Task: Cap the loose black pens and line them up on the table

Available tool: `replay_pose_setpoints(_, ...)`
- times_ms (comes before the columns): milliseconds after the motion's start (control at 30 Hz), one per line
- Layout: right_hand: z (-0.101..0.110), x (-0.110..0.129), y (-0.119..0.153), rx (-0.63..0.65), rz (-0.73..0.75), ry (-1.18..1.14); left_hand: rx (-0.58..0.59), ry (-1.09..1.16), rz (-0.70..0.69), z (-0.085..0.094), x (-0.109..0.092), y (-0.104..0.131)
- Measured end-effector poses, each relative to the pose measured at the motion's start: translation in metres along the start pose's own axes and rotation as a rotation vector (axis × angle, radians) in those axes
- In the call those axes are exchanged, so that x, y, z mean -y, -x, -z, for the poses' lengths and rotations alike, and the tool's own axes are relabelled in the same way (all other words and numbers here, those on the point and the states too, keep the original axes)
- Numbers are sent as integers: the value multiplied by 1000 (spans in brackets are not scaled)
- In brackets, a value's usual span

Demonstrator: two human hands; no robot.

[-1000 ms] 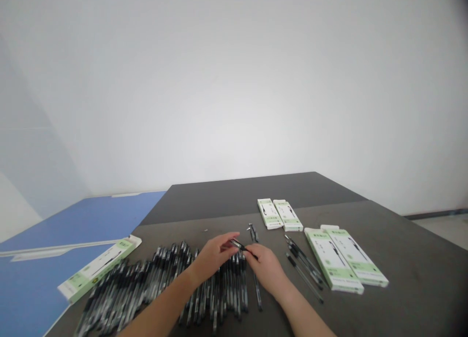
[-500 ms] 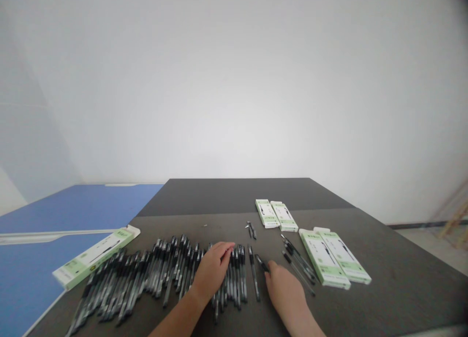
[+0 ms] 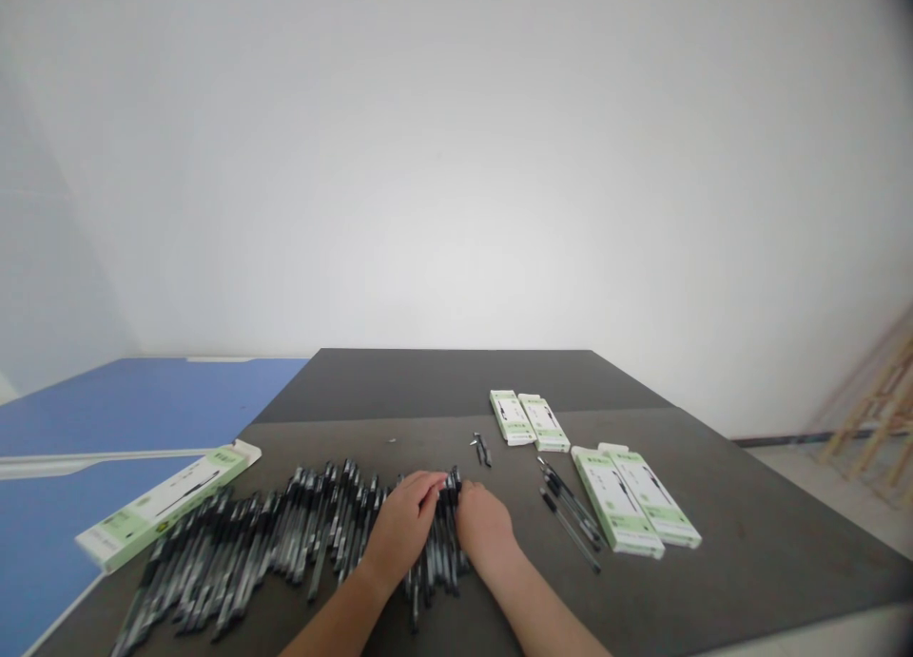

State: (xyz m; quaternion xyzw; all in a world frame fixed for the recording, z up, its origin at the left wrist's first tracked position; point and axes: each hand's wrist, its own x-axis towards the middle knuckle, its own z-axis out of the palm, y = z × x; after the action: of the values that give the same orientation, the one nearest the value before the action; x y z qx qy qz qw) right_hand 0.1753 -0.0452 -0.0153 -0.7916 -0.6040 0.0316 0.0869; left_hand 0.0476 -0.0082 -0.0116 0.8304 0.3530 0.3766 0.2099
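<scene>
pens [image 3: 303, 524]: clear barrels, black upper ends, uneven row | left hand [image 3: 403, 524] + right hand [image 3: 485, 524]: touching pens, grip can't tell

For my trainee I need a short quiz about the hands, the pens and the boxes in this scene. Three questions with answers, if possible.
1. True or false: the right hand is nearer to the left hand than to any box.
2. Fill in the number: ____ green-and-white boxes are visible.
3. The leftmost box lies beside: A) the large group of pens; B) the two farthest boxes; C) the right hand.

Key: 1 true; 2 five; 3 A.
</scene>
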Motion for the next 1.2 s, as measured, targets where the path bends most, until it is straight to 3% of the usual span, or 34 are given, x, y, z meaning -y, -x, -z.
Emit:
replay_pose_setpoints(100,10,-25,2,-17,-31,17,10,10,1,0,0,1)
replay_pose_setpoints(267,28,-94,10,-67,-172,131,10,40,-9,-2,-4,2)
replay_pose_setpoints(400,25,-128,18,-37,-224,203,29,51,-28,-3,-8,2)
replay_pose_setpoints(500,14,-129,25,-16,-220,224,45,51,-33,-3,-8,3)
replay_pose_setpoints(667,-4,-102,34,-28,-187,223,56,36,-30,-4,-6,4)
replay_pose_setpoints(833,-8,-86,41,-63,-149,168,51,27,-27,-4,-4,3)
replay_pose_setpoints(1200,5,-120,41,-128,-110,-14,56,55,-44,-4,-8,4)
